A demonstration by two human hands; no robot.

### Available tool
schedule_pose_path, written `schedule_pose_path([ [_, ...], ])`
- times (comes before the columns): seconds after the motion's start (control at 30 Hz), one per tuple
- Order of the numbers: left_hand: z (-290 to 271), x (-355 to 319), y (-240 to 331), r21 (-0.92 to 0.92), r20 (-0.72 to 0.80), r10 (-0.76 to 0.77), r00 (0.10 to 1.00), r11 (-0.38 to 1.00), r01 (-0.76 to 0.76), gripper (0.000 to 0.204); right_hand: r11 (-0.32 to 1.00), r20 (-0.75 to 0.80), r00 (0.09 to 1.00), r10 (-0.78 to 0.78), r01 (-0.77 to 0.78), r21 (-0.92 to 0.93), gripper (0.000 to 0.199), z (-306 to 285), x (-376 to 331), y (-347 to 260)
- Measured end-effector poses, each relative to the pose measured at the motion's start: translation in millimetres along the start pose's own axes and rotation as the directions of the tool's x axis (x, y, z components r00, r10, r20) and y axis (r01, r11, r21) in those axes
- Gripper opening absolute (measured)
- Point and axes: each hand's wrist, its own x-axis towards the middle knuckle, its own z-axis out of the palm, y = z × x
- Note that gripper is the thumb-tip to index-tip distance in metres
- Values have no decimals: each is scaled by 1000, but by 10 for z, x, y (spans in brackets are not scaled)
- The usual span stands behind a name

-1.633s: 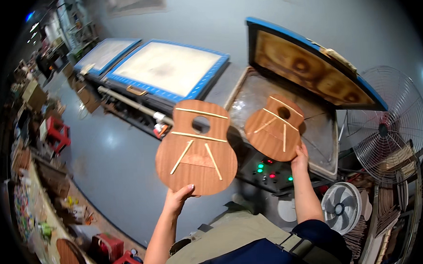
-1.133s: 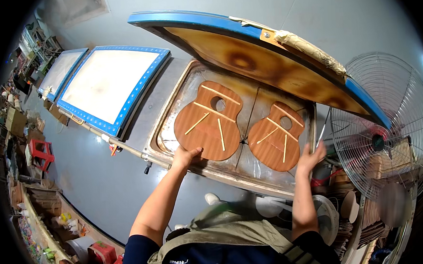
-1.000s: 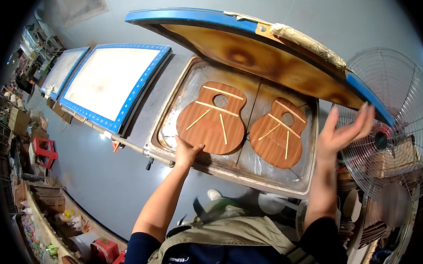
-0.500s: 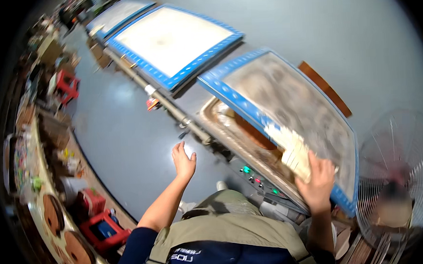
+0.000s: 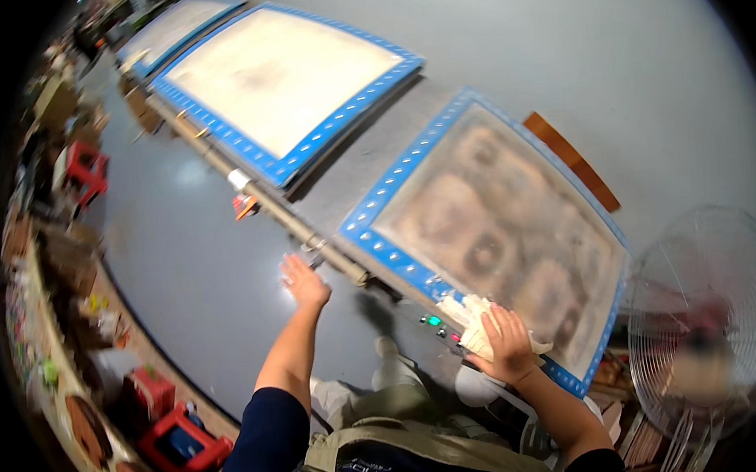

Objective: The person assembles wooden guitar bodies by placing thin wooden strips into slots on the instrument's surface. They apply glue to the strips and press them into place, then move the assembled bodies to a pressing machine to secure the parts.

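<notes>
My right hand (image 5: 510,344) is closed over a bunched cream cloth (image 5: 475,321) at the near edge of the closest blue-framed lid (image 5: 394,256). The lid lies down over its bed, and its dusty translucent sheet shows dark, rounded stains. What lies beneath is hidden. My left hand (image 5: 305,282) hangs over the floor with its fingers apart, holding nothing. Beside it runs a pale pipe rail (image 5: 287,221) along the bench front. Small lit buttons (image 5: 435,321) show on the panel below the lid, left of the cloth.
Another blue-framed lid (image 5: 285,168) with a pale sheet lies farther along the bench, and a third (image 5: 181,33) is beyond it. A wire-caged fan (image 5: 698,305) stands at the right. Red stools (image 5: 184,443) and a cluttered shelf line the left. A brown board (image 5: 571,162) sits behind the near lid.
The near lid has come down from its tilted position, covering the tray seen below it before. My right hand has moved lower and left with the cloth. My left hand has shifted slightly left.
</notes>
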Motion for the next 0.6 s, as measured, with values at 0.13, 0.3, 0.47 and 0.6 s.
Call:
schedule_pose_path([
  [0.13, 119, 162, -1, -80, 185, -37, 982, 995, 53, 117, 1000, 7, 1000, 15, -15, -1, 81, -30, 43, -3],
  [0.3, 225, -36, -174, -234, -36, 0, 999, 972, -9, 119, 1000, -36, 999, 6, -7, -21, 79, -43, 7, -30],
  [0.47, 239, -842, -948, -429, -53, 2, 999, 903, -25, 119, 999, -60, 998, 1, -4, -52, 78, -60, -31, -68],
  [0.6, 205, -1639, -1943, -332, 79, -286, 955, 896, 296, 117, 999, -80, 997, -18, 15, -42, 79, 11, -65, -45],
])
